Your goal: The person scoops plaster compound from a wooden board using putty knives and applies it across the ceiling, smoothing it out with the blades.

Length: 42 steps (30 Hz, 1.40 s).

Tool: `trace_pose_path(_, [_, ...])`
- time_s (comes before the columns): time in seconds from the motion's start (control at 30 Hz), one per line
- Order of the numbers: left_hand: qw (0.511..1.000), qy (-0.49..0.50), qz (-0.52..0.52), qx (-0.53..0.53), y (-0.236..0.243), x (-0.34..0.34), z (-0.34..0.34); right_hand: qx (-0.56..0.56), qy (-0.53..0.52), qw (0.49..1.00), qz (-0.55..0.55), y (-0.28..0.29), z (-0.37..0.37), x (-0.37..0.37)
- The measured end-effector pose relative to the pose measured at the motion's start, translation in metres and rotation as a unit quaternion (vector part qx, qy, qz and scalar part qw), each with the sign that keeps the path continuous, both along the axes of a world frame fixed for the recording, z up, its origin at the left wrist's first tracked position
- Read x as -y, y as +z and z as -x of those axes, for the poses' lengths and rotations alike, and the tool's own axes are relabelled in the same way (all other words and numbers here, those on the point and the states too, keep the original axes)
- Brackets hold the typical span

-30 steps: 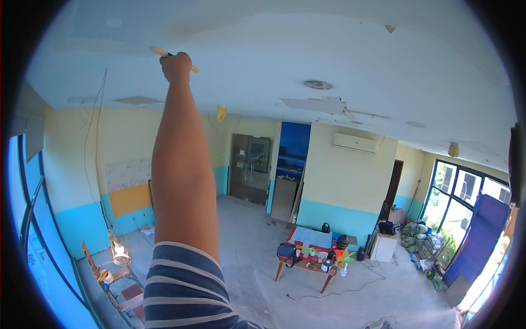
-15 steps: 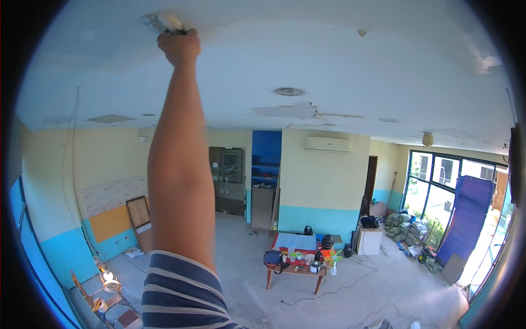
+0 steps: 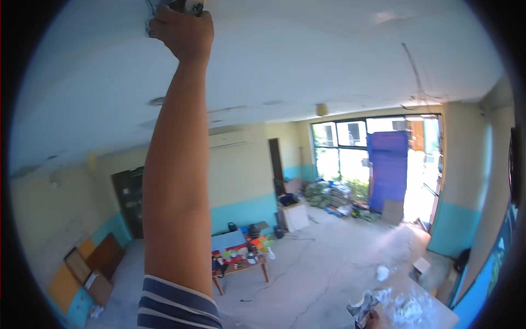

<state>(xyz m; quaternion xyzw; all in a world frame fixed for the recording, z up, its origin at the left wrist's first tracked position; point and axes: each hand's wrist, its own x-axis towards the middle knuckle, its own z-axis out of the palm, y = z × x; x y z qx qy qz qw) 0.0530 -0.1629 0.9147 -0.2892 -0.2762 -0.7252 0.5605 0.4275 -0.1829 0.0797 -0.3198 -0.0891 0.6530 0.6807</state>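
My left hand point(image 3: 184, 34), at the end of my raised forearm, grips a scraper point(image 3: 193, 7) against the white ceiling point(image 3: 285, 60) near the upper edge of the view, its blade partly hidden by my fingers. Low on the right, my right hand point(image 3: 373, 319) is closed on a putty-smeared metal tool point(image 3: 360, 305), only partly in view. Beside it is a light surface point(image 3: 441, 310) with crumpled plastic and white material point(image 3: 408, 307) on it.
A cluttered wooden table point(image 3: 241, 266) stands midway into the room, with a cord on the dusty floor. Boards point(image 3: 98, 285) lean at the left wall. Bags point(image 3: 323, 197) are piled by the bright window, where a purple panel point(image 3: 387, 170) stands. Wires point(image 3: 416, 82) hang from the ceiling.
The view has swung rightward. My left hand sits higher in the picture, with the scraper now mostly behind it. My right hand and its tool have come into view at the lower right.
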Motion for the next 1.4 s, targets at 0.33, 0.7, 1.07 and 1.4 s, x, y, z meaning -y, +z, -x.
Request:
trace_pose_path(0.33, [0.895,-0.341,0.151,-0.243,-0.221,-0.072,-0.132,-0.138,-0.098,0.979,-0.117,0.097,-0.027,0.026])
trace_pose_path(0.7, [0.432,-0.713,0.492,-0.253,-0.581,-0.035,-0.172,-0.036,-0.201,0.977,-0.061,0.173,-0.006,0.019])
trace_pose_path(1.07, [0.440,-0.582,0.560,-0.392,-0.663,-0.032,-0.134,-0.006,-0.231,0.973,0.004,0.166,0.036,0.059])
trace_pose_path(1.4, [-0.029,-0.753,0.571,0.327,-0.746,-0.031,-0.098,0.104,-0.363,0.919,-0.114,0.172,0.066,0.098])
